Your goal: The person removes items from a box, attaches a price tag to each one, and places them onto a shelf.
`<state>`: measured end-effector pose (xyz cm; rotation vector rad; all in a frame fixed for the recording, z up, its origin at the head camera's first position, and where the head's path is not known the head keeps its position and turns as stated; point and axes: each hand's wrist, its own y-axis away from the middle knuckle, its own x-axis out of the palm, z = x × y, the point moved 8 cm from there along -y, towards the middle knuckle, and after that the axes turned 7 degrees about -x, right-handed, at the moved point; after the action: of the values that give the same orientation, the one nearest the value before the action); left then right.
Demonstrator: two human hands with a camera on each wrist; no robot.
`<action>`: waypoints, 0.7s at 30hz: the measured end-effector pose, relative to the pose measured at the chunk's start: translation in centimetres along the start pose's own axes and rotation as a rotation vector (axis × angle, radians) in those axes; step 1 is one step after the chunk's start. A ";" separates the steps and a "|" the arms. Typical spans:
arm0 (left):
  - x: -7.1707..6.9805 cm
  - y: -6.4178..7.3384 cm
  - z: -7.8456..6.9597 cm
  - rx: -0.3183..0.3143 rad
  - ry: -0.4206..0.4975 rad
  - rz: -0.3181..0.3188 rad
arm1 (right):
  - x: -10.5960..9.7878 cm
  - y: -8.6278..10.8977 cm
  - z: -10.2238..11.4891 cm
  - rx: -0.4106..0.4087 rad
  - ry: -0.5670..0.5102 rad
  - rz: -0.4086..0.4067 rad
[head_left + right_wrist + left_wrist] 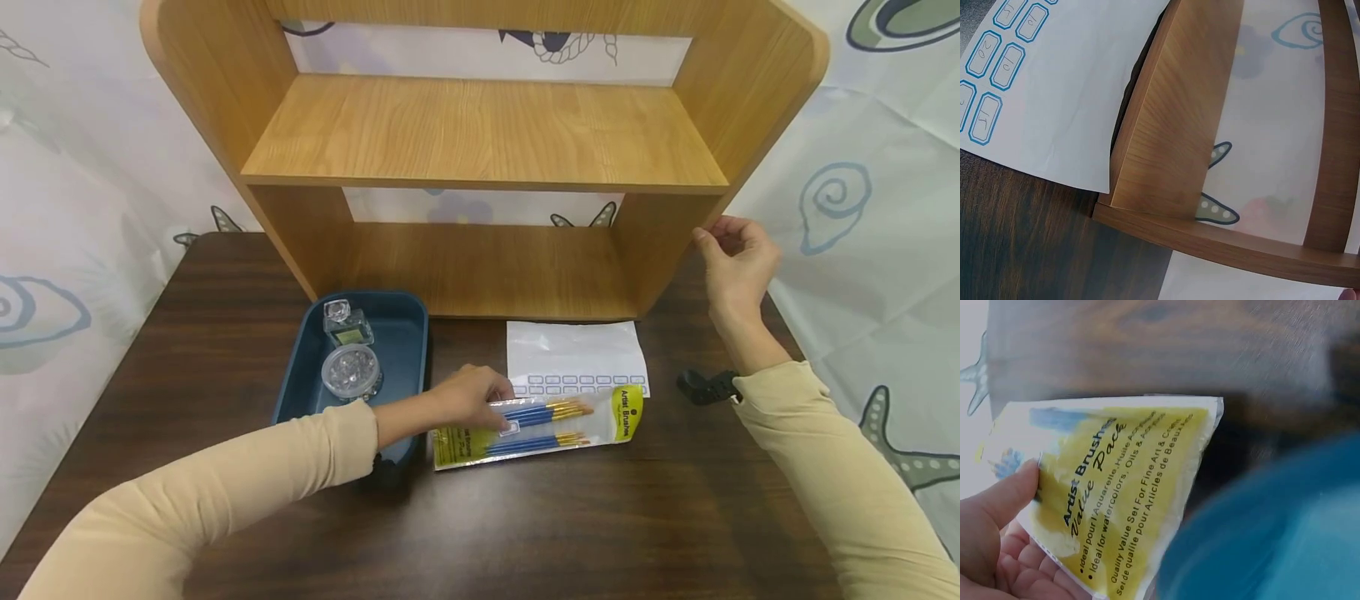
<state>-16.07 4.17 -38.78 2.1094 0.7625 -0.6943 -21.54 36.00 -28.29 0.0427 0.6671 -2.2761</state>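
Observation:
My left hand (474, 398) holds a clear pack of artist brushes (551, 429) just above the table, thumb on top and fingers beneath. The pack has yellow ends and blue-handled brushes inside; a small blue-framed label (510, 427) lies on it by the thumb. In the left wrist view, printed text covers the pack's yellow end (1129, 487). My right hand (741, 262) is raised at the right side panel of the wooden shelf (487, 129), fingers bent and fingertips right at its edge. Only a fingertip (1347, 295) shows in the right wrist view.
A blue tray (401, 350) left of the brushes holds a glass bottle (348, 329) and a round clear-lidded jar (351, 372). A white label sheet (573, 354) lies before the shelf, partly under the pack. Patterned cloth (847, 167) hangs around the dark table (570, 533).

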 end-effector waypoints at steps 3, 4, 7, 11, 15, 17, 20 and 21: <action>-1.7 0.4 -0.4 0.002 0.022 0.012 | -0.1 0.1 0.1 -0.001 0.024 0.004; -2.4 0.6 -0.6 0.009 0.033 0.012 | -0.1 0.1 0.1 -0.002 0.032 0.007; -4.8 1.1 -1.6 0.059 0.070 0.003 | -0.2 0.2 0.2 -0.004 0.050 0.014; -8.6 2.0 -3.1 0.115 0.109 -0.033 | -0.2 0.2 0.2 0.004 0.058 0.020; -12.6 2.6 -5.1 0.149 0.166 -0.082 | -0.3 0.2 0.2 -0.001 0.068 0.022; -14.6 2.9 -6.2 0.164 0.197 -0.103 | -0.4 0.2 0.2 -0.010 0.078 0.021; -17.3 3.2 -7.8 0.190 0.210 -0.123 | -0.4 0.2 0.1 -0.018 0.084 0.021; -18.0 3.3 -8.2 0.189 0.208 -0.126 | -0.4 0.2 0.0 -0.019 0.077 0.019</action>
<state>-24.04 3.93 -20.34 2.3469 0.9840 -0.6415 -21.12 36.16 -28.22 0.1280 0.7257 -2.2586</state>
